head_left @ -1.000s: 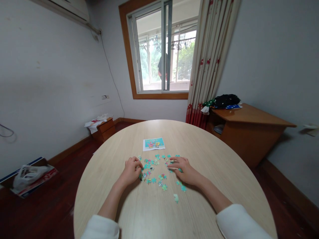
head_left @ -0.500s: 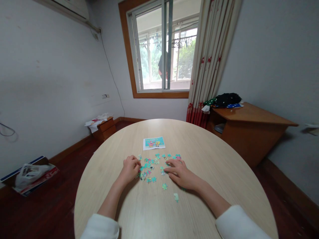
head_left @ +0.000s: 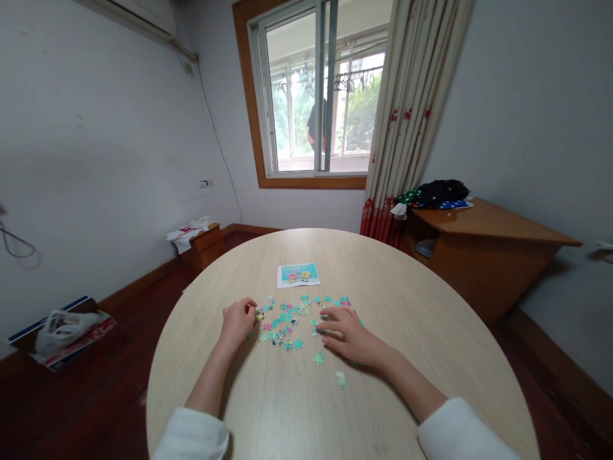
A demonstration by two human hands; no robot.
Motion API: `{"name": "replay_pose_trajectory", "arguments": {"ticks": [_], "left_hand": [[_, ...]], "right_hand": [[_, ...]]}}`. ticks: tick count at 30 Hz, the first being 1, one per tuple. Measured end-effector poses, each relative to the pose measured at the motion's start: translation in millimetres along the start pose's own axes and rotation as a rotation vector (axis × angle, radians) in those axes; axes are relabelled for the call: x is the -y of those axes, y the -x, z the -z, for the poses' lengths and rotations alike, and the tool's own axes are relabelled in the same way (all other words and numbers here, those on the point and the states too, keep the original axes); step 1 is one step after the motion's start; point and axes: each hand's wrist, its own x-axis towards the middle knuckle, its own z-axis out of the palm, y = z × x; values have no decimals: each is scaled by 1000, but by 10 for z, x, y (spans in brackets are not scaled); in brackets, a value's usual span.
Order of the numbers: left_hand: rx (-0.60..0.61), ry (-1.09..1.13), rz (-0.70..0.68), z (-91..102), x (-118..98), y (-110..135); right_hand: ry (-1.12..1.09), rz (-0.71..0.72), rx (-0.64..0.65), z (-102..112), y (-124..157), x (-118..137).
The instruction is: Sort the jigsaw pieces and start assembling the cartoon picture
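Small teal, green and pink jigsaw puzzle pieces lie scattered over the round wooden table. My left hand rests at the left end of the scatter, its fingers curled inward. What those fingers hold, if anything, is hidden; a teal puzzle piece shows just beside the hand's lower edge. On the right side, my right hand lies palm down with its fingers stretched and apart, covering parts of some pieces. A pale green piece and a star-shaped green piece lie nearer to me.
A printed picture sheet with two cartoon figures lies beyond the pieces. A wooden desk with clothes stands at the right, a small cabinet at the left. Through the window, a person is partly visible.
My left hand has shifted left, away from the middle of the scatter, uncovering several pieces. My right hand stays nearly in place. The whole view has swung slightly.
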Motion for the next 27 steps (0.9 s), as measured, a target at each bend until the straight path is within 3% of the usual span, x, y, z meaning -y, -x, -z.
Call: {"name": "replay_pose_trajectory", "arguments": {"ticks": [7,13,17,21,27], "left_hand": [[-17,20,9,-16,22,-2],[-10,19,23,8,-10,21],[1,10,33,30,-34,29],[4,12,34,33,-35,26],[-5,-2,28,25,-27,24]], "right_hand": [[31,7,44,-53,-15,164],[63,-143,-13,-5,-31,-14],[-31,-95,145,155,30,-49],[-34,-67,309,135,60,-51],[70,-247,110,62,18,-208]]}}
